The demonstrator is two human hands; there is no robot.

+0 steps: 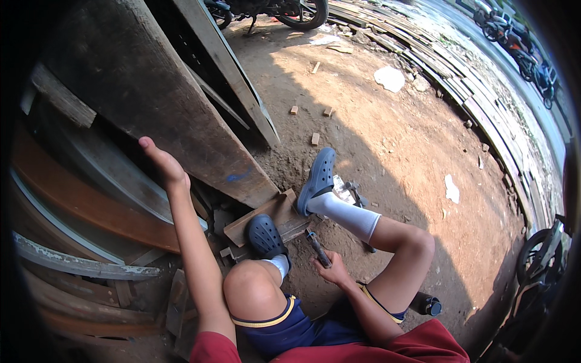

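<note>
My left hand [164, 162] is raised beside a large dark wooden board [151, 91] that leans at the left. One digit is stretched out, the other fingers are mostly hidden, and nothing shows in the hand. Between my knees my right hand [331, 268] is closed round the dark handle of a hand tool [317, 247]. The tool's narrow bluish end points away toward my feet; its exact kind is unclear. A wooden plank [236, 233] lies by my left foot, which wears a dark blue clog [266, 235]. My right clog [319, 175] is beyond the plank's far end.
Curved wooden pieces [91, 181] are stacked at the left. Small wood blocks [315, 139] lie scattered on the dirt ground. A black cylindrical object [427, 304] lies by my right thigh. Motorcycles [523, 54] stand far off; long boards [466, 103] border the dirt at right.
</note>
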